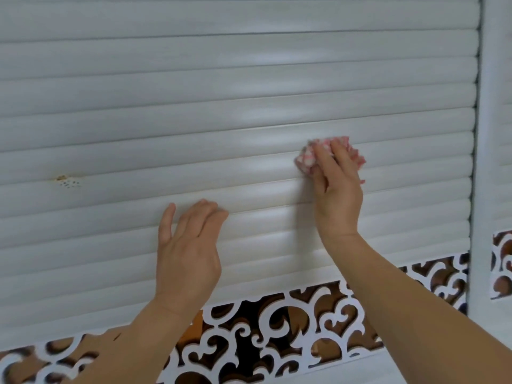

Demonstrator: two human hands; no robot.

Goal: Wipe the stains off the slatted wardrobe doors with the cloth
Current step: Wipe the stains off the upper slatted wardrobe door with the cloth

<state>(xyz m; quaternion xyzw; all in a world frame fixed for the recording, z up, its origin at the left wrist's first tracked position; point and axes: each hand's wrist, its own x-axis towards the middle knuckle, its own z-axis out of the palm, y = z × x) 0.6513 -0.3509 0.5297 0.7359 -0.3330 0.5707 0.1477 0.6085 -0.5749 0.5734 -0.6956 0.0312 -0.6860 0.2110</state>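
A white slatted wardrobe door [221, 87] fills the view. A brownish stain [66, 180] with small dots marks a slat at the left. My right hand [336, 187] presses a bunched pink-and-white cloth [307, 159] flat against the slats right of centre, fingers straight over it. My left hand [188, 245] rests open on the slats lower down, fingers lightly bent, holding nothing.
A band of white scrollwork cut-outs [277, 328] runs below the slats, dark behind. A white vertical frame post [490, 134] bounds the door on the right, with a second slatted panel beyond it.
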